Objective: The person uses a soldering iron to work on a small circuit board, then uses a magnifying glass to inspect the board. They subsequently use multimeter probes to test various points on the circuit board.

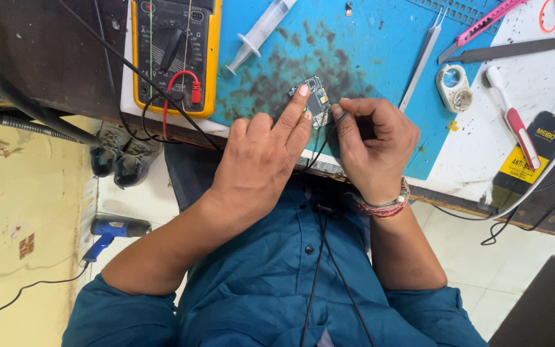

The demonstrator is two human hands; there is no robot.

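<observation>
I see the board (314, 97), a small circuit board, lying on the blue mat (367, 51) just above the middle of the frame, right at the tips of both hands. My left hand (261, 154) comes up from the lower centre with its index finger stretched out and pressing on the board's left edge; the other fingers are curled under, so it pins the board down and clasps nothing. My right hand (374, 138) sits just right of the board, closed in a pinch around a thin black probe (333, 119) whose tip meets the board's right side. The probe's lead runs down between the two hands toward my shirt.

At upper left stands a yellow multimeter (175, 51) with red and black leads plugged in. A syringe (261, 32) lies above the board, tweezers (422, 58) to its upper right, and a pink knife (483, 22) at the top right.
</observation>
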